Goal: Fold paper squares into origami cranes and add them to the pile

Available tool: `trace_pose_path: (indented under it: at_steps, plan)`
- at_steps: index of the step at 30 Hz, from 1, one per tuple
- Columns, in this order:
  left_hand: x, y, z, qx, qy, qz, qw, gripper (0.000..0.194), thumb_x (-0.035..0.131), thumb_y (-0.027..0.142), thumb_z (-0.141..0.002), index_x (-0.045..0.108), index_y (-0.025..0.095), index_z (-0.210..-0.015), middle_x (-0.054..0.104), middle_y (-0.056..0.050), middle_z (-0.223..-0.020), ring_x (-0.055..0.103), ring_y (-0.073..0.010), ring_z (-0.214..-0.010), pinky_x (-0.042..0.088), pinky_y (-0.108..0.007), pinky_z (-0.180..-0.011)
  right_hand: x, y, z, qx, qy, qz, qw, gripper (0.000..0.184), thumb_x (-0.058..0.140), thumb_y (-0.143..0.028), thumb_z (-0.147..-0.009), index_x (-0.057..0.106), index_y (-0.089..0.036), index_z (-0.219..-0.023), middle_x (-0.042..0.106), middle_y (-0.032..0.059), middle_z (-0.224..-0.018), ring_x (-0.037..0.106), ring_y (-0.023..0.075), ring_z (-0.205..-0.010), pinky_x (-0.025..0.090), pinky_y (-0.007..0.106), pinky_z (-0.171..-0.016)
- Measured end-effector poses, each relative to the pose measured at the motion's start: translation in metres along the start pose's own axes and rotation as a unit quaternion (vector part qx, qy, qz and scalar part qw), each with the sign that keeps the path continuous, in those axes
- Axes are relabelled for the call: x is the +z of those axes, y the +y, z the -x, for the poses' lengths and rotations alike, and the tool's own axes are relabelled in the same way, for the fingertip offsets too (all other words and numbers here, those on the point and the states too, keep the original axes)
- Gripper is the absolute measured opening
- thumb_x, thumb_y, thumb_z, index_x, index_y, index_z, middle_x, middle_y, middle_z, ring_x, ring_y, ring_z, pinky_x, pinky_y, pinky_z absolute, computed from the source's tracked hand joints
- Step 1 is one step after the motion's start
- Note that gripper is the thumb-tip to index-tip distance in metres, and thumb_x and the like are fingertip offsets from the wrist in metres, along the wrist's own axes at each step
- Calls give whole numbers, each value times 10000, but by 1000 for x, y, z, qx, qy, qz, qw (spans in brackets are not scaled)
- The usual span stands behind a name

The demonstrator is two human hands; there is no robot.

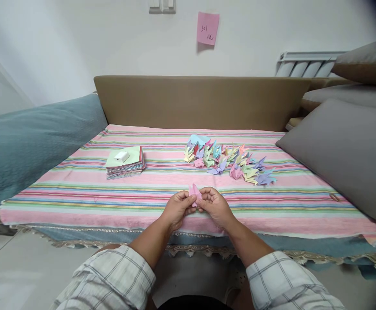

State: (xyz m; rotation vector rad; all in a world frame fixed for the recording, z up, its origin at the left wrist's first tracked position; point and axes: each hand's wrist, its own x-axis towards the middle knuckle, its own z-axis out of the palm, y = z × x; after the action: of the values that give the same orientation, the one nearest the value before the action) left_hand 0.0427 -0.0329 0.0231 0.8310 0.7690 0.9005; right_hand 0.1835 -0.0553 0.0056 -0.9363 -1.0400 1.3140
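Note:
Between my two hands is a small piece of folded pink paper, with narrow points sticking up. My left hand pinches its left side between thumb and fingers. On the other side, my right hand grips the paper with the thumb pressed on its front. Both thumbs nearly meet at the lower part of the fold, and the fingertips behind are partly hidden. Beyond my hands lies a pile of folded paper cranes in many pastel colours.
A stack of square coloured paper with a small white box on top sits at left. Everything rests on a striped cloth over a sofa seat. Grey cushions rise at right, a brown backrest behind, a blue armrest at left.

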Motion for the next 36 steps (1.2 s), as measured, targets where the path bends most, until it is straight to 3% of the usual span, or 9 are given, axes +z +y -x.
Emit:
trace_pose_path:
  at_steps: [7,15,21,27,32,36]
  plan:
    - [2,1,1,-8,-20,20,1000,417,846,371,-516,610,107,-737,667,-32,-647,650,-128,-576,517,-189,-556,-3,2,3,-17,-10,-26,999,335,688,-472,-712,556,-213,-879,588,-37,-690,567,96,-549,499,248,-564]
    - [-1,-2,0,19,10,8,1000,373,847,354,-510,624,122,-698,647,13,-653,610,-98,-588,497,-201,-573,1,-6,6,-39,-5,22,999,317,743,-406,-658,641,-198,-874,626,-5,-719,562,108,-603,502,261,-596]
    - [-3,-3,1,32,-47,10,998,361,855,293,-515,625,117,-731,656,-1,-680,619,-106,-625,482,-194,-590,2,-5,8,-64,17,31,997,255,745,-401,-655,659,-203,-790,661,8,-730,577,129,-612,508,283,-605]
    - [-3,1,3,-37,-86,35,995,392,859,329,-505,664,92,-750,669,-47,-655,639,-133,-612,493,-195,-575,-1,-7,10,-75,-36,40,996,230,646,-435,-764,662,-208,-798,621,-9,-651,545,119,-555,477,272,-568]
    - [-3,3,5,-63,-125,51,989,394,859,337,-506,687,82,-753,661,-57,-657,638,-130,-627,482,-158,-526,-1,-7,11,-59,-53,29,996,231,653,-432,-761,638,-201,-772,574,-23,-608,506,106,-534,446,248,-538]
    - [-3,3,6,-79,-122,60,988,404,874,310,-472,698,96,-766,656,-41,-660,620,-106,-588,494,-156,-513,0,-8,12,-71,-39,36,996,218,660,-411,-755,634,-220,-857,572,-18,-672,517,110,-598,452,241,-570]
